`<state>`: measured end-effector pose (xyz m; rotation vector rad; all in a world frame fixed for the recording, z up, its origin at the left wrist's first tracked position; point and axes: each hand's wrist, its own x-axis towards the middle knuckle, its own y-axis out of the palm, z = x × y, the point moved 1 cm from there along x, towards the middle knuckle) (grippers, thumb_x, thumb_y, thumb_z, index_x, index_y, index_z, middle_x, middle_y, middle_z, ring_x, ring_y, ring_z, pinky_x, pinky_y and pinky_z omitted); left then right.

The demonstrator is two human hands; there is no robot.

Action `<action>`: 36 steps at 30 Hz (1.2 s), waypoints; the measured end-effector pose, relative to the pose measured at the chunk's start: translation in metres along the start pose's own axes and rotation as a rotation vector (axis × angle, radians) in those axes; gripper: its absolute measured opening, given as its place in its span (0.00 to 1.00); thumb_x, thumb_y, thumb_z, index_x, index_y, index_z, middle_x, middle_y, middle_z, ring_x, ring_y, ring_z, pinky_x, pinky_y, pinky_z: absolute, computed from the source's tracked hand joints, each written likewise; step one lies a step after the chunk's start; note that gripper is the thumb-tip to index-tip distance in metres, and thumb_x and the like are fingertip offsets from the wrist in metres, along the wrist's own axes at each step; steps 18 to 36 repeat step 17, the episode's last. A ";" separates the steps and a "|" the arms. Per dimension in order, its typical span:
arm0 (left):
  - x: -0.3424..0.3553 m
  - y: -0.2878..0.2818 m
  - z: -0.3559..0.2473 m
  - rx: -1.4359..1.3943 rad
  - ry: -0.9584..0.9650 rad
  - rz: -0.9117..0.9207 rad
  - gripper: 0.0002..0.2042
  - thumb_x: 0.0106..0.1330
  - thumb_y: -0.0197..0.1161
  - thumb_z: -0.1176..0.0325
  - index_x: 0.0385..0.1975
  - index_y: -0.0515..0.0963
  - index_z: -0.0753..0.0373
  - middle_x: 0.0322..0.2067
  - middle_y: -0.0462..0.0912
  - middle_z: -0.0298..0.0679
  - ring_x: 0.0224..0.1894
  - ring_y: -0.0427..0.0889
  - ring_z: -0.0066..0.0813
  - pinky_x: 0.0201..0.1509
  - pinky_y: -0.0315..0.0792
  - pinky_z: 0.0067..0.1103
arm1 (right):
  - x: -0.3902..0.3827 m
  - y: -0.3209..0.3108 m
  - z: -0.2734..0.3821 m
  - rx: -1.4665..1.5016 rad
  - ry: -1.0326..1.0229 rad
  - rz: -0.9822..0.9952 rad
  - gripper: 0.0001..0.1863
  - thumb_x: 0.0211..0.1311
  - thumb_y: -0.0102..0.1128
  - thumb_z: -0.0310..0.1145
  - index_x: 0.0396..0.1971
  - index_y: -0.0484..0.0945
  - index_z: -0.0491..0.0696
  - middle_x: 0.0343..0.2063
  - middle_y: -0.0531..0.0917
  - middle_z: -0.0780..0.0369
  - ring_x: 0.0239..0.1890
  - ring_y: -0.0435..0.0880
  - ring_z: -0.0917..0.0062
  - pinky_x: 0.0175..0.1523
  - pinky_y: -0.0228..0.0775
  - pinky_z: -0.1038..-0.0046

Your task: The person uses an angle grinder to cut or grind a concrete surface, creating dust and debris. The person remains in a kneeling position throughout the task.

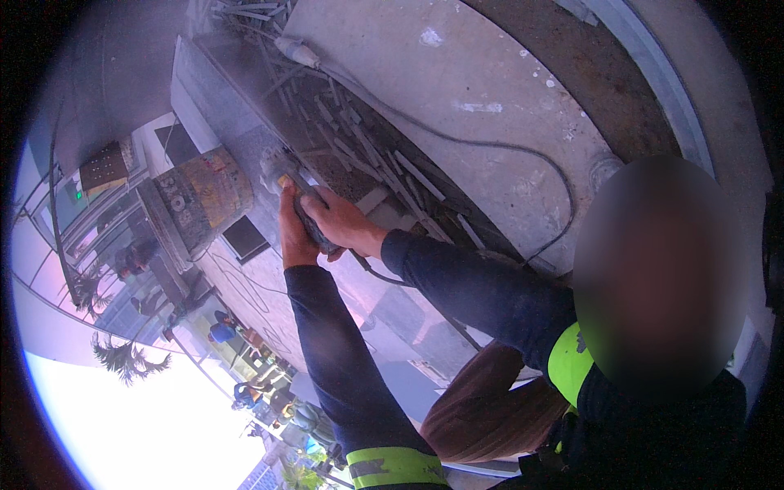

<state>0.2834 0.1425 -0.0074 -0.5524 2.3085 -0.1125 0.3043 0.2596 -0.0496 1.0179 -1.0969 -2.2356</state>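
Note:
Both my hands are closed around a dusty corded angle grinder (pixel 278 166), its grey head beyond my fingers. My left hand (pixel 296 233) wraps the near side, with the thumb up by a yellowish part close to the head. My right hand (pixel 353 220) grips the dark body, most of which is hidden by my fingers. The head lies at a grey, dust-covered surface (pixel 237 114); whether it touches I cannot tell. A dark cord (pixel 380 276) leaves the grinder's rear, below my right hand. Pale haze hangs around the head.
A stained yellow bucket (pixel 214 192) stands close by the grinder. Several loose strips (pixel 359 143) are heaped beside a broad pale board (pixel 490 106). Across that board runs a cable (pixel 465 143) with a white connector (pixel 299 52). Several people (pixel 220 331) are in the background.

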 end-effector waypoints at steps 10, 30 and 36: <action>0.000 -0.019 0.007 -0.018 -0.024 0.058 0.28 0.77 0.57 0.39 0.51 0.79 0.63 0.38 0.86 0.43 0.38 0.87 0.39 0.46 0.83 0.36 | -0.017 0.000 0.007 -0.035 0.010 0.038 0.35 0.82 0.43 0.55 0.74 0.61 0.43 0.57 0.79 0.44 0.48 0.90 0.57 0.28 0.92 0.65; -0.002 -0.031 0.019 0.003 -0.031 0.076 0.33 0.73 0.60 0.33 0.54 0.77 0.61 0.41 0.86 0.45 0.42 0.87 0.42 0.47 0.82 0.39 | -0.025 0.000 0.000 -0.061 -0.016 0.032 0.36 0.82 0.44 0.55 0.77 0.57 0.46 0.61 0.76 0.45 0.52 0.89 0.53 0.25 0.91 0.65; -0.002 -0.031 0.019 0.003 -0.031 0.076 0.33 0.73 0.60 0.33 0.54 0.77 0.61 0.41 0.86 0.45 0.42 0.87 0.42 0.47 0.82 0.39 | -0.025 0.000 0.000 -0.061 -0.016 0.032 0.36 0.82 0.44 0.55 0.77 0.57 0.46 0.61 0.76 0.45 0.52 0.89 0.53 0.25 0.91 0.65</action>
